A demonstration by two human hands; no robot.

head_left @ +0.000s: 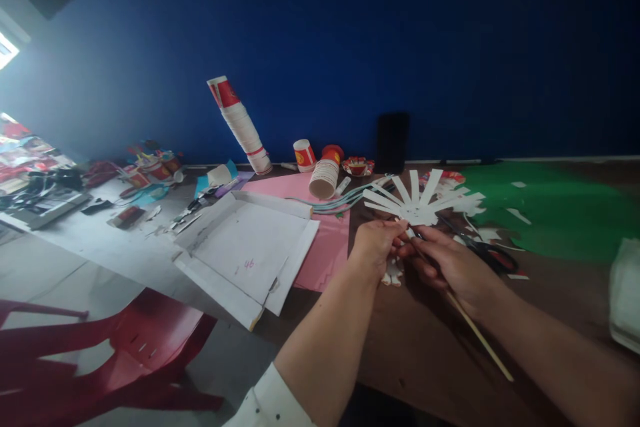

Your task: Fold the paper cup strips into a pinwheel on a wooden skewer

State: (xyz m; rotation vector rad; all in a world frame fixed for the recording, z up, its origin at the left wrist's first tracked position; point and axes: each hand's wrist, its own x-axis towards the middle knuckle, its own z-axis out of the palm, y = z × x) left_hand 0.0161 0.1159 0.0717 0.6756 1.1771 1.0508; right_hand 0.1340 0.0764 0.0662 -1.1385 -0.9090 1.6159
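Near the table's front, my two hands meet fingertip to fingertip. My right hand (453, 267) is closed around a thin wooden stick (483, 339), whose far end slants down toward the lower right. My left hand (376, 243) pinches a small white paper piece at the stick's upper end; the fingers hide most of it. Just behind the fingers, a paper cup cut into white strips (420, 213) fans out like a flower. Under my left fingers shows a small white curled-edged piece (393, 273). Dark-handled scissors (493, 257) lie right of my right hand.
Left of my hands, a shallow white box lid (240, 247) overlaps pink paper (327, 257). Behind stand a leaning stack of paper cups (243, 127), more cups (324, 179) and a dark phone-like slab (393, 143) against the blue wall. Green paper (560, 213) lies right; a red chair (150, 333) stands lower left.
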